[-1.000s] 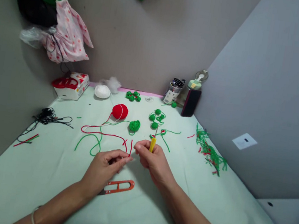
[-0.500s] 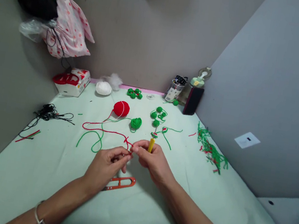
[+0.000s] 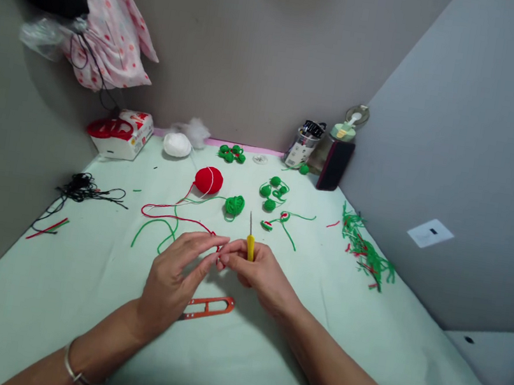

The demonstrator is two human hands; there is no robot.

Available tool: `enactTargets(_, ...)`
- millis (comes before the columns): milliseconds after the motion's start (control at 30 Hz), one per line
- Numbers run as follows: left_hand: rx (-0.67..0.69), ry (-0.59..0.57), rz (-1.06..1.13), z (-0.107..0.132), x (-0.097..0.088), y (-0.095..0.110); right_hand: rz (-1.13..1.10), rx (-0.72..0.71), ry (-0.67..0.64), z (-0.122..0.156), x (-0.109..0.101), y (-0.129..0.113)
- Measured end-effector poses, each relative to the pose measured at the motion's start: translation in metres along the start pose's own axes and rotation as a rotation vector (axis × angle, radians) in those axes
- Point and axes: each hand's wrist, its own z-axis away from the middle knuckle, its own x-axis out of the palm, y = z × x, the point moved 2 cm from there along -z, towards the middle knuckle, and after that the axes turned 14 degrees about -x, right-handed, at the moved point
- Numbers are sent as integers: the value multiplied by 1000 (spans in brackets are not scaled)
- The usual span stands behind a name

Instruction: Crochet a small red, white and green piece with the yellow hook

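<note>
Left hand [image 3: 171, 276] has spread open; the right hand [image 3: 264, 276] grips a yellow-handled metal hook [image 3: 250, 247] and red yarn strand [image 3: 218, 249]. Work there seems barely begun — small green-and-red yarn pieces [image 3: 267, 225] look further along.

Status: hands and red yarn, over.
Left hand, thumb and forefinger apart. Right hand holding yellow tool. Red yarn at fingertips. Orange snips partly behind left hand.
</note>
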Motion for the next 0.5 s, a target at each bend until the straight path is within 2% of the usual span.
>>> enactTargets(167,-61,-26,4,-3,2,-4,-16,-23,-135,3,5,3)
enactTargets(233,-116,-63,8,-4,3,-5,-30,-39,-152,3,5,4)
enactTargets(300,-228,-77,67,-6,2,-5,-23,-33,-114,2,4,5)
enactTargets(400,-425,-35,216,-8,0,-6,-7,-19,-35,1,1,5)
enactTargets(500,-466,-62,253,-8,0,-3,-14,-34,3,0,-2,4)
